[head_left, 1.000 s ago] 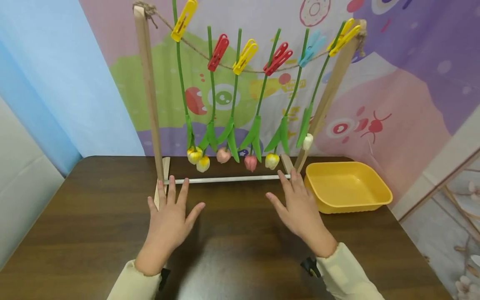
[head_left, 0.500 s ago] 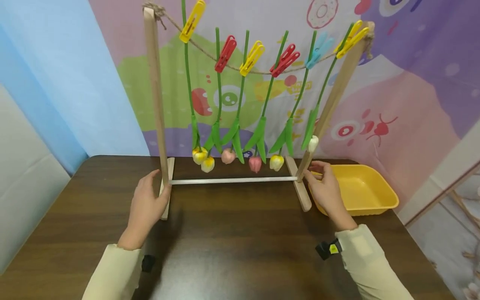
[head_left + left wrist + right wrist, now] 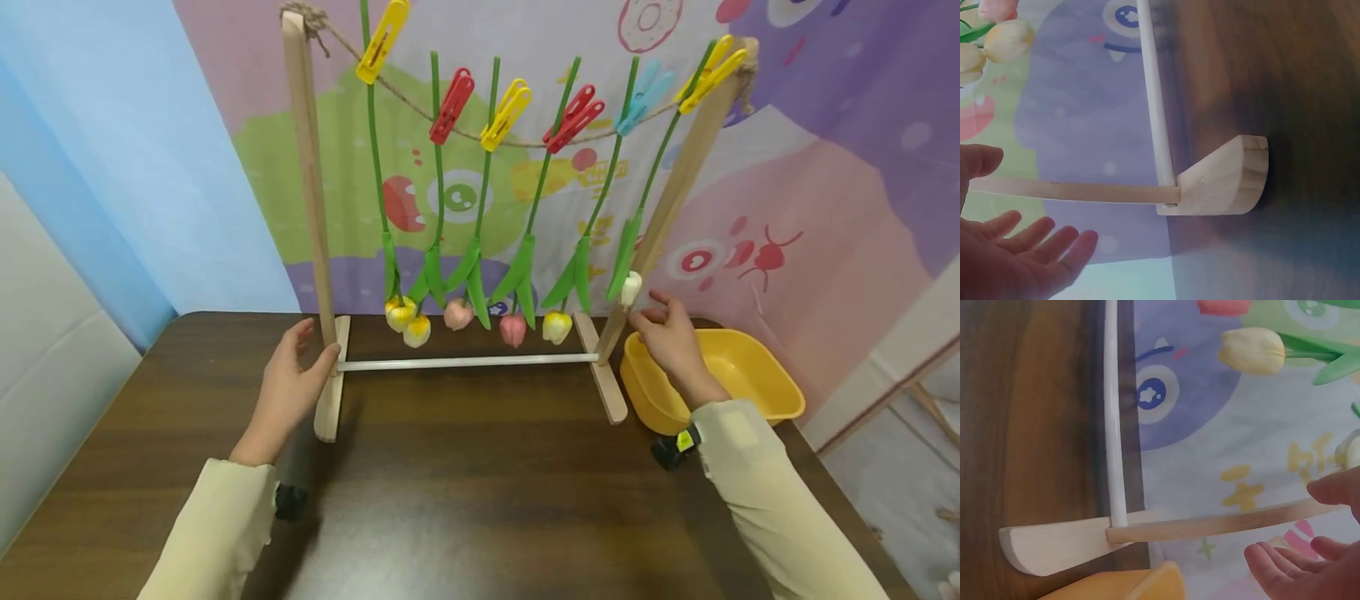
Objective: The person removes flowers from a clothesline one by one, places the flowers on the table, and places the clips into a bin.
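Note:
A wooden drying frame has a left post (image 3: 309,167) and a right post (image 3: 678,183), joined low down by a white rod (image 3: 465,362). Several artificial tulips hang upside down from its twine, held by yellow, red and blue clothespins (image 3: 452,107). My left hand (image 3: 283,392) is at the foot of the left post, thumb and relaxed fingers on either side, not closed on it. Beside the right post, my right hand (image 3: 678,350) is likewise spread, its thumb near a white tulip (image 3: 631,288). In both wrist views a gap shows between fingers and post (image 3: 1229,523).
A yellow plastic basin (image 3: 787,400) stands right of the frame, partly under my right hand. The frame's feet (image 3: 327,417) rest on a dark wooden table (image 3: 465,500). Behind hangs a colourful cartoon backdrop (image 3: 262,183).
Both hands have moved apart, from the rod's ends to the outer sides of the posts. Over the last half second they rose slightly, the right one also shifting rightward.

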`<state>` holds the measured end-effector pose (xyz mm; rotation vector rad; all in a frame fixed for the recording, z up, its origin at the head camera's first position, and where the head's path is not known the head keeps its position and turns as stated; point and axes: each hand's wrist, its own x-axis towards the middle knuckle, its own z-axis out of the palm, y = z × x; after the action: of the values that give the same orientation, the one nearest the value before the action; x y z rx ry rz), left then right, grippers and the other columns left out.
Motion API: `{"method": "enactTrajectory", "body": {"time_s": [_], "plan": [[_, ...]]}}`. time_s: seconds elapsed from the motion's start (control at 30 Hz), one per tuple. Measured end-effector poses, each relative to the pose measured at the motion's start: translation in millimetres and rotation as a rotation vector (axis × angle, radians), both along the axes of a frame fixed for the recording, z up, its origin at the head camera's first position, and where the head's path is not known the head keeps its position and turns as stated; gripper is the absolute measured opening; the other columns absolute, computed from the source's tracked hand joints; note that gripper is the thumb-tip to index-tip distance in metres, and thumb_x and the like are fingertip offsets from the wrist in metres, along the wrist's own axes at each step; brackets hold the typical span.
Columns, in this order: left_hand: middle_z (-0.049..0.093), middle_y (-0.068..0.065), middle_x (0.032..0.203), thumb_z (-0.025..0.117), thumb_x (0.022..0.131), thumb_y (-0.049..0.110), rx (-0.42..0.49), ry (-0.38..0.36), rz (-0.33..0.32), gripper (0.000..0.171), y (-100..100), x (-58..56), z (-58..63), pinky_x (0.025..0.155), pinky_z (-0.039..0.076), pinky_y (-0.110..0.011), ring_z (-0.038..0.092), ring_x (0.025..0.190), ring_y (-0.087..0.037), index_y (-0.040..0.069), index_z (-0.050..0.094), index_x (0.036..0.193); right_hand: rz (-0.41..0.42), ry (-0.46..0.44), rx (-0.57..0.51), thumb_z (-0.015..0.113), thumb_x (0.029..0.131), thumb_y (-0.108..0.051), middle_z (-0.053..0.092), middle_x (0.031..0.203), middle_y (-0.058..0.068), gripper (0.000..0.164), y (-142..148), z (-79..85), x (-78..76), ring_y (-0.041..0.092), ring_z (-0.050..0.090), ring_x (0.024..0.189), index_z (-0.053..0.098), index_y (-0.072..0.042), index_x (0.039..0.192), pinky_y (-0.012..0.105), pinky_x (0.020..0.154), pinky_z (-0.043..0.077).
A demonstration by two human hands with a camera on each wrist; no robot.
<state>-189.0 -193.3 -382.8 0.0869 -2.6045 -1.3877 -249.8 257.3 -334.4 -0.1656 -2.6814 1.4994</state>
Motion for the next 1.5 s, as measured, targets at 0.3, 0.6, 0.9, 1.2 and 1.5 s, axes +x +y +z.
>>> {"method": "enactTrajectory", "body": {"time_s": [0.3, 0.6, 0.9, 1.2, 1.5], "plan": [[0.038, -0.023, 0.144, 0.049, 0.096, 0.031, 0.028, 0.03, 0.016, 0.059, 4, -14.4, 2.8, 0.104, 0.034, -0.055, 0.037, 0.132, -0.042, 0.002, 0.029, 0.144, 0.113, 0.0, -0.056, 0.055, 0.091, -0.011, 0.032, 0.143, 0.031, 0.078, -4, -1.0, -18.3, 0.041, 0.037, 0.132, 0.003, -0.002, 0.149, 0.049, 0.105, 0.036], [0.057, -0.021, 0.124, 0.051, 0.096, 0.028, 0.029, 0.12, 0.112, 0.045, 10, -24.9, 4.8, 0.094, 0.044, -0.047, 0.055, 0.114, -0.035, 0.001, 0.047, 0.131, 0.054, 0.038, 0.099, 0.052, 0.094, -0.019, 0.047, 0.131, 0.031, 0.057, -8, -4.3, -31.0, 0.041, 0.053, 0.116, 0.027, 0.002, 0.14, 0.044, 0.088, 0.048], [0.065, -0.019, 0.109, 0.055, 0.093, 0.024, -0.003, 0.164, 0.155, 0.036, 15, -34.2, 3.4, 0.091, 0.045, -0.048, 0.059, 0.11, -0.033, 0.002, 0.055, 0.122, 0.034, 0.101, 0.186, 0.045, 0.096, -0.02, 0.046, 0.131, 0.032, 0.05, -7, -10.4, -39.6, 0.044, 0.049, 0.118, 0.033, 0.006, 0.137, 0.053, 0.097, 0.042], [0.07, -0.019, 0.098, 0.052, 0.093, 0.015, -0.077, 0.247, 0.191, 0.02, 15, -37.9, 1.9, 0.073, 0.049, -0.041, 0.067, 0.093, -0.03, 0.0, 0.063, 0.1, -0.003, 0.13, 0.247, 0.039, 0.093, -0.011, 0.052, 0.121, 0.034, 0.042, -10, -8.3, -40.4, 0.045, 0.054, 0.108, 0.039, 0.01, 0.13, 0.053, 0.089, 0.046], [0.066, -0.015, 0.074, 0.052, 0.093, 0.013, -0.134, 0.286, 0.21, 0.017, 19, -37.2, 0.9, 0.053, 0.04, -0.027, 0.054, 0.063, -0.021, 0.001, 0.06, 0.083, -0.032, 0.137, 0.283, 0.04, 0.091, -0.008, 0.055, 0.115, 0.034, 0.039, -11, -7.9, -38.3, 0.044, 0.054, 0.105, 0.043, 0.012, 0.124, 0.053, 0.089, 0.045]]}}
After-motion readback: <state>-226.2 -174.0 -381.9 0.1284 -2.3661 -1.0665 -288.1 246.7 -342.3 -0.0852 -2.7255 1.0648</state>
